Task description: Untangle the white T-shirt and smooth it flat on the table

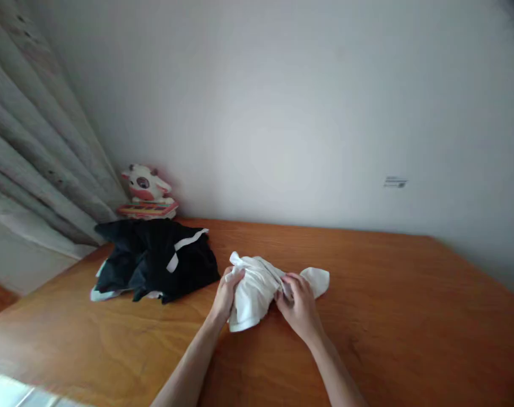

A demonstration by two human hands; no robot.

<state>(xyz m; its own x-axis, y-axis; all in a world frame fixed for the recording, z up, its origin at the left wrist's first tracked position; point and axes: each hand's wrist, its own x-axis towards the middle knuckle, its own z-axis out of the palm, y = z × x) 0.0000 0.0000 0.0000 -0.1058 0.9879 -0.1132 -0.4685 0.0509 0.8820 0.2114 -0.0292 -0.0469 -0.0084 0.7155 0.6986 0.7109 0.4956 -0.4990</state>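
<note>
A crumpled white garment (261, 288) is gripped at opposite sides by the left hand (228, 294) and right hand (298, 302), keeping it gathered on the wooden table (409, 316) beside a dark clothing pile (155, 260).

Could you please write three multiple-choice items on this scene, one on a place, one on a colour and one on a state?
1. Where does the dark garment pile lie?
A. To the left of the white cloth
B. On the floor
C. At the table's right end

2. What colour is the cloth under the hands?
A. Red
B. White
C. Green

3. How does the white cloth lie?
A. Spread flat
B. Hung on the wall
C. Bunched up between both hands

Answers:
1 A: the dark garment pile sits on the wooden table left of the white cloth, in front of a toy cow.
2 B: the cloth is plainly white.
3 C: the left hand and right hand grip it from either side, crumpled.
</note>
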